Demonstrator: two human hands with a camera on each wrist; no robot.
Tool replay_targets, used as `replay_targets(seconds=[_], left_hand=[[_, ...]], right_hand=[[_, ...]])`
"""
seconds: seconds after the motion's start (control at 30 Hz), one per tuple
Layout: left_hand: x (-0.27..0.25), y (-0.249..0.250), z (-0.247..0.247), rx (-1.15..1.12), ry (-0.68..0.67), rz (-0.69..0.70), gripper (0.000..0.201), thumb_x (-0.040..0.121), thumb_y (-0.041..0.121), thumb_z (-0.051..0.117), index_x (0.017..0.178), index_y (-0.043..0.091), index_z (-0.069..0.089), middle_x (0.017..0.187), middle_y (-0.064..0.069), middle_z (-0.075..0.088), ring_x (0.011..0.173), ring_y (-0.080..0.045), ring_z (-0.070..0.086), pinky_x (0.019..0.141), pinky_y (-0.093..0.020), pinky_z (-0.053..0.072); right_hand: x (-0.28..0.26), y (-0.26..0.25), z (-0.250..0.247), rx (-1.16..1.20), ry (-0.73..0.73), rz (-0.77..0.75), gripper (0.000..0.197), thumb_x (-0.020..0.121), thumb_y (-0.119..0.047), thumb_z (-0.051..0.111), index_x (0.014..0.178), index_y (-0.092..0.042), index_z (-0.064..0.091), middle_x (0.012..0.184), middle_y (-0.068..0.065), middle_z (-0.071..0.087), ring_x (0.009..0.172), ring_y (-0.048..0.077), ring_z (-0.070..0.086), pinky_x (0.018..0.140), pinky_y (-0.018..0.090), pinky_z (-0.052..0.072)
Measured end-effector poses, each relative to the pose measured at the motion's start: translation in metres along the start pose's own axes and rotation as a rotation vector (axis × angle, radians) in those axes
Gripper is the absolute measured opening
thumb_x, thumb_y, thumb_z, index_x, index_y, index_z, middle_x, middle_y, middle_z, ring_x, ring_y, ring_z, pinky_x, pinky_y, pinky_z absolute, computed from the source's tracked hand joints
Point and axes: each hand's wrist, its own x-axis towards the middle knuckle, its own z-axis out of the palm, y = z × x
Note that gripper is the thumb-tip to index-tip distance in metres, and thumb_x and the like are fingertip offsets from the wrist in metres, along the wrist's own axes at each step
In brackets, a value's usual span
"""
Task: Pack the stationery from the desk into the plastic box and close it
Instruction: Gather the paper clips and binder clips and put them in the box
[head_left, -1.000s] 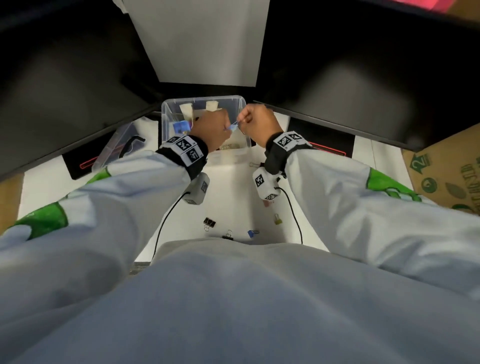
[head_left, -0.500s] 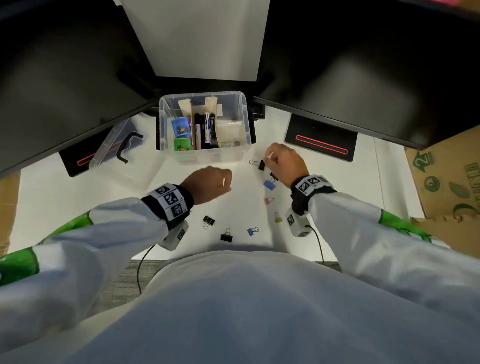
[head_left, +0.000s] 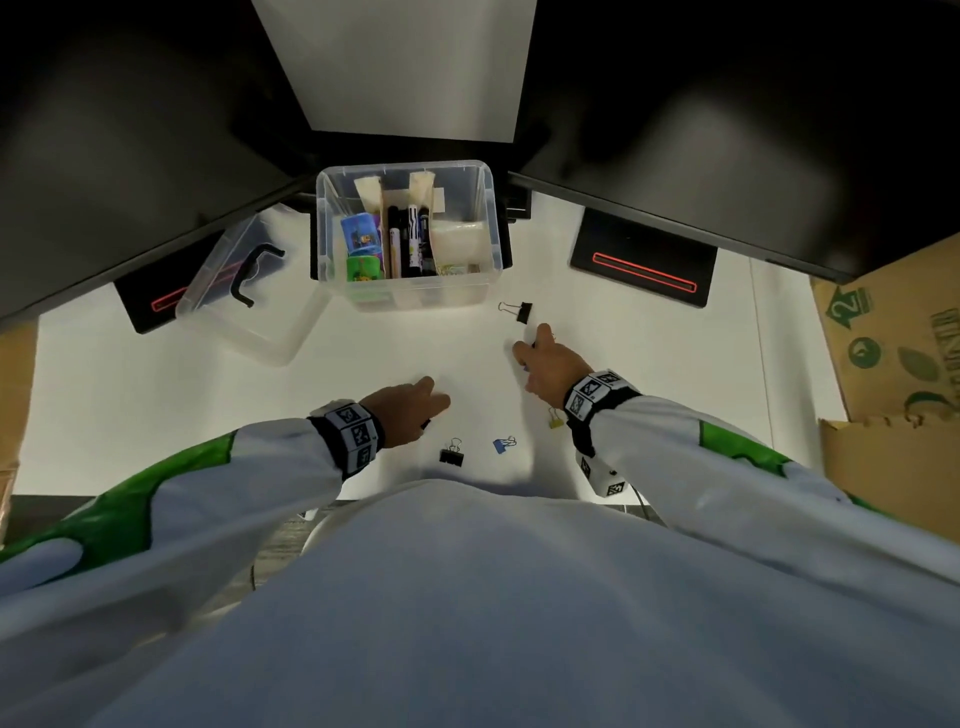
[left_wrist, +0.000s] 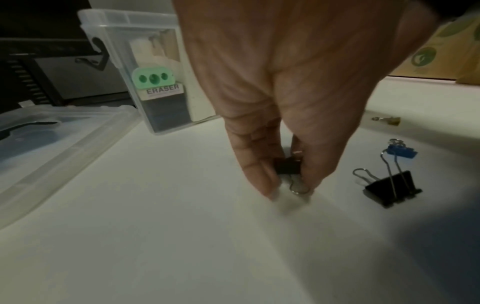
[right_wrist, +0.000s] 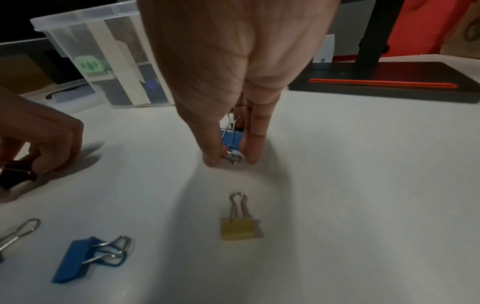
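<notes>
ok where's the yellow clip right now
In the head view, the yellow clip lies on the desk, just beside the right wrist, right of the loose blue clip.

Your white desk (head_left: 649, 374) carries the clear plastic box (head_left: 496, 234) at the back, with its lid (head_left: 260, 332) flat beside it on your left. Two black monitor bases (head_left: 644, 260) stand behind. Loose binder clips lie nearer you: black (head_left: 522, 312), black (head_left: 452, 456), blue (head_left: 503, 445), yellow (head_left: 555, 419).
</notes>
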Motion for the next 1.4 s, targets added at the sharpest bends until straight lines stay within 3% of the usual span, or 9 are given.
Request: replay_targets(seconds=[0.17,0.37,0.47,0.57,0.73,0.93,1.1,1.27,1.4], left_hand=[[-0.001,0.018,-0.009,-0.212,-0.026,-0.028,0.021,0.085,0.003,0.043,0.097,0.014,0.031,0.071,0.002,0.044,0.065,-0.026,0.045,0.061,-0.032,0.034],[0.005,0.034,-0.001,-0.112,-0.090,0.087,0.029,0.091,0.038,0.056,0.105,0.014,0.048,0.103,-0.003,0.059,0.085,-0.026,0.056,0.075,-0.036,0.045],[0.011,0.036,0.005,-0.044,-0.139,0.099,0.020,0.094,0.033,0.053,0.097,0.012,0.053,0.100,-0.008,0.059,0.080,-0.026,0.053,0.071,-0.036,0.043],[0.010,0.033,0.002,-0.137,-0.096,0.093,0.015,0.094,0.028,0.051,0.086,0.015,0.053,0.088,-0.003,0.054,0.077,-0.025,0.053,0.068,-0.036,0.041],[0.000,0.017,-0.043,-0.389,0.166,0.104,0.014,0.093,0.029,0.056,0.080,0.022,0.053,0.083,-0.003,0.058,0.076,-0.023,0.055,0.071,-0.035,0.044],[0.002,0.009,-0.127,-0.521,0.582,0.039,0.012,0.095,0.028,0.053,0.090,0.019,0.060,0.088,0.004,0.062,0.077,-0.013,0.057,0.069,-0.025,0.044],[0.038,-0.008,-0.189,-0.570,0.862,-0.199,0.016,0.092,0.023,0.052,0.091,0.010,0.062,0.089,-0.006,0.068,0.078,-0.020,0.060,0.073,-0.034,0.049],[0.071,-0.021,-0.222,-0.392,0.704,-0.351,0.010,0.087,0.021,0.053,0.091,0.013,0.059,0.096,-0.013,0.068,0.090,-0.033,0.064,0.081,-0.043,0.055],[0.079,-0.020,-0.226,-0.396,0.544,-0.374,0.039,0.086,0.017,0.063,0.121,0.005,0.049,0.117,-0.017,0.060,0.107,-0.033,0.059,0.076,-0.034,0.042]], right_hand=[[0.001,-0.002,0.004,-0.012,0.032,-0.035,0.036,0.083,-0.003,0.058,0.118,-0.004,0.049,0.126,0.020,0.038,0.093,0.037,0.056,0.076,0.042,0.052],[-0.004,-0.005,0.006,0.042,0.105,-0.030,0.025,0.083,-0.003,0.054,0.108,-0.001,0.055,0.118,0.019,0.045,0.083,0.038,0.058,0.073,0.044,0.051],[-0.004,-0.001,0.004,0.099,0.105,-0.013,0.020,0.085,-0.002,0.052,0.105,-0.001,0.058,0.114,0.016,0.047,0.074,0.034,0.055,0.076,0.044,0.053],[-0.005,0.003,-0.004,0.207,0.140,-0.002,0.019,0.086,-0.003,0.052,0.102,-0.005,0.061,0.108,0.012,0.051,0.083,0.033,0.059,0.076,0.036,0.050],[-0.014,0.006,-0.038,0.448,0.285,-0.055,0.014,0.086,-0.006,0.061,0.096,-0.014,0.068,0.097,0.008,0.056,0.082,0.025,0.060,0.082,0.040,0.054],[-0.014,-0.018,-0.120,0.770,0.467,-0.173,0.019,0.086,-0.010,0.067,0.099,-0.023,0.068,0.103,0.010,0.057,0.075,0.020,0.066,0.070,0.025,0.059],[0.042,-0.043,-0.160,0.723,0.573,-0.186,0.021,0.085,-0.003,0.064,0.098,-0.020,0.067,0.094,-0.002,0.051,0.080,0.024,0.065,0.072,0.036,0.062],[0.087,-0.061,-0.171,0.532,0.603,-0.084,0.018,0.087,-0.001,0.061,0.098,-0.013,0.069,0.105,0.011,0.058,0.090,0.023,0.062,0.082,0.029,0.054],[0.098,-0.064,-0.176,0.386,0.489,-0.053,0.025,0.090,-0.004,0.057,0.113,-0.009,0.068,0.117,0.017,0.058,0.107,0.029,0.060,0.089,0.026,0.045]])
